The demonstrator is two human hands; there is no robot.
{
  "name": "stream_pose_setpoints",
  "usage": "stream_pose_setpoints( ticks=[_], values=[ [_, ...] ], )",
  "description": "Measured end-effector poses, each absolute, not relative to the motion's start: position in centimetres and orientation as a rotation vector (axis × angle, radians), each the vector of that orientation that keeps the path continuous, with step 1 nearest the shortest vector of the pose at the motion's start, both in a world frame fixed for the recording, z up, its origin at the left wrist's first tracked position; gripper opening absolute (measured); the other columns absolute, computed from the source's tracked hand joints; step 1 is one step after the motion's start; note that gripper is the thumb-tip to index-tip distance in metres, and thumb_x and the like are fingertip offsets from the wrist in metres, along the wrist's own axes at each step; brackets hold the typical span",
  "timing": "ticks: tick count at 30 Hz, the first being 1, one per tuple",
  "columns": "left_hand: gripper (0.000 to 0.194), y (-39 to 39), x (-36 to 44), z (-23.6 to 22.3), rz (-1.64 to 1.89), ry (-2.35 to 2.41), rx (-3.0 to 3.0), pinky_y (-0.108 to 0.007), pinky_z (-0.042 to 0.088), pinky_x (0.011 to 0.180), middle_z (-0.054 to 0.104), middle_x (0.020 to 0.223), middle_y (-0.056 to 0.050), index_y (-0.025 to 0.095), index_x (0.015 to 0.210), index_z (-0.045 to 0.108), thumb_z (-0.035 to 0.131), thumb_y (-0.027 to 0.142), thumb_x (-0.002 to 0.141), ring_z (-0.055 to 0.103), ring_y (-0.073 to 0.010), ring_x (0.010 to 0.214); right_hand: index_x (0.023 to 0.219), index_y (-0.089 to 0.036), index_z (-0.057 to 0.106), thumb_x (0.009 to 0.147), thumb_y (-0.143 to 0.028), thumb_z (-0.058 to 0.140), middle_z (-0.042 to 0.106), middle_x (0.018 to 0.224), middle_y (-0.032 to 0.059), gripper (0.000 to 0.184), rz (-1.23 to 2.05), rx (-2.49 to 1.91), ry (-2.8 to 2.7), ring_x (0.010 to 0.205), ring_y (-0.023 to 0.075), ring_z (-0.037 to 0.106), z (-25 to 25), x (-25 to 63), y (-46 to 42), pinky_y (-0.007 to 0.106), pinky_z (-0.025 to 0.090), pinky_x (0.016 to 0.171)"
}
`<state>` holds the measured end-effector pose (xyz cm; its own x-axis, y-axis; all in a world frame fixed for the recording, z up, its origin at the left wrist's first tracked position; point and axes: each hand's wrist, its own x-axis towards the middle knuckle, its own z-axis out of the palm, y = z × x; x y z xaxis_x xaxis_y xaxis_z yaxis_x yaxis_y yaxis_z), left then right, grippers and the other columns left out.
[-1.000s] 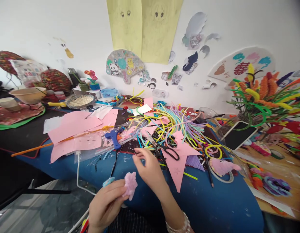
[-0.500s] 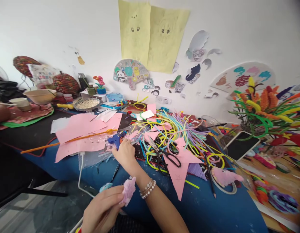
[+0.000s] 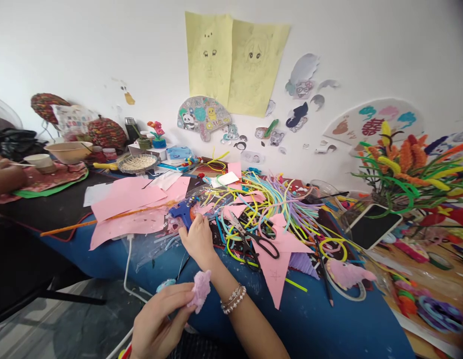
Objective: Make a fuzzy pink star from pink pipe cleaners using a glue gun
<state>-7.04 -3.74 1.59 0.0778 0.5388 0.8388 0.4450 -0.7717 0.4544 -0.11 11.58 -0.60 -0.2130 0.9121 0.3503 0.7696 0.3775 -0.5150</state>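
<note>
My left hand is closed, pinching a small fuzzy pale-pink piece between thumb and fingers, low in front of me. Beyond it, my right hand reaches over the table edge, its fingers wrapped round the handle of a blue glue gun. Clear plastic film and pink sheets lie under and beside the gun. Black-handled scissors rest to the right of this hand, on a tangle of fuzzy pipe cleaners. The gun's tip is hard to make out.
Pink sheets lie on the left, crossed by an orange stick. A white cable hangs over the front edge. On the right are a pink cut-out, a pencil and a phone. Another person's hand is far left.
The view has shifted slightly. My right hand and the glue gun have moved a little to the right. My left hand keeps its pinch on the fuzzy piece. More of the other person's hand shows.
</note>
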Motion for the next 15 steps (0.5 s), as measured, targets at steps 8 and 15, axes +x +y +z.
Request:
stream_pose_setpoints(
  ticks=[8,15],
  values=[
    [0.016,-3.6,-6.9,1.2,1.872,1.048,2.150,-0.023,0.061,0.063,0.076,0.084,-0.006,0.019,0.101,0.067,0.063,0.011,0.087,0.073,-0.0172,0.070,0.112,-0.002,0.047,0.084,-0.030,0.052,0.069,0.092,0.0247,0.040,0.378,-1.455,-1.947,0.096,0.0343,0.064,-0.2,0.2,12.6,0.044,0.049,0.085],
    [0.019,-3.4,-6.9,0.9,1.940,1.061,2.097,-0.021,0.059,0.065,0.074,0.083,-0.005,0.017,0.100,0.067,0.064,0.007,0.084,0.071,-0.0154,0.072,0.113,-0.007,0.048,0.086,-0.024,0.049,0.067,0.106,0.0227,0.032,0.586,-1.329,-1.709,0.103,0.0310,0.064,0.1,0.4,12.6,0.041,0.048,0.089]
  ],
)
